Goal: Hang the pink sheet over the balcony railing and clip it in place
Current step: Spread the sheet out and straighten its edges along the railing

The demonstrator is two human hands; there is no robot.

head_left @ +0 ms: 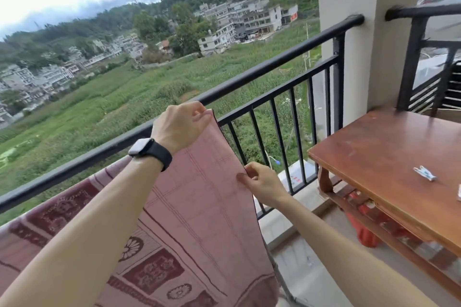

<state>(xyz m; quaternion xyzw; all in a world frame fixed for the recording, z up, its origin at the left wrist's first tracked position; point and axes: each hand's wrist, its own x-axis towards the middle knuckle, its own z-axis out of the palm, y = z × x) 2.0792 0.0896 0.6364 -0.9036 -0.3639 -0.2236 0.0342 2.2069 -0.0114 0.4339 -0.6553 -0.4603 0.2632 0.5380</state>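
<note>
You had a smartwatch [149, 153] strapped behind your left hand [180, 123]: black band, pale squarish case, rounded corners. Both forearms [104, 219] were bare.

Pink sheet [199, 194], dark red floral borders, held up on near side of black balcony railing [249, 77], top edge at rail height. Pale clothespin [424, 173] lies on wooden tabletop [374, 157].

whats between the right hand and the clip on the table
Head view: from the right hand, open air before the railing, then bare table top up to the clip.
</note>
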